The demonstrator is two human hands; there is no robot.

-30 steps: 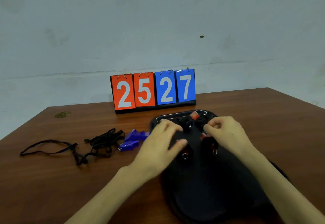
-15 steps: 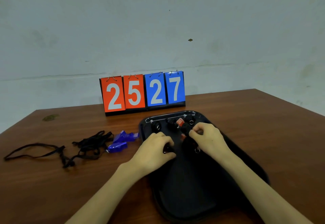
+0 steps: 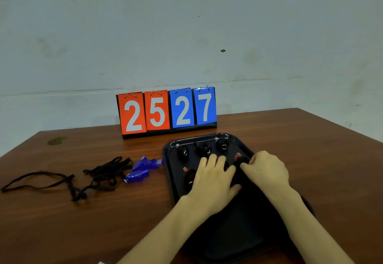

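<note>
A black tray (image 3: 238,234) lies on the brown table and holds several small black whistles, some with red tips. Three of them sit in a row at the tray's far end (image 3: 204,148). Another black whistle (image 3: 189,176) lies just left of my left hand (image 3: 213,180), which rests flat in the tray with fingers stretched forward. Whatever lies under its palm is hidden. My right hand (image 3: 267,170) is beside it, fingers curled round a black whistle with a red tip (image 3: 239,158).
Two blue whistles (image 3: 143,168) lie on the table (image 3: 310,149) left of the tray, next to a tangle of black lanyards (image 3: 103,172). A flip scoreboard (image 3: 165,111) reading 25 27 stands behind the tray by the wall.
My left hand has flattened and slid forward over the tray. My right hand has shifted slightly right, still at a red-tipped whistle. More whistles now show in the tray's far row.
</note>
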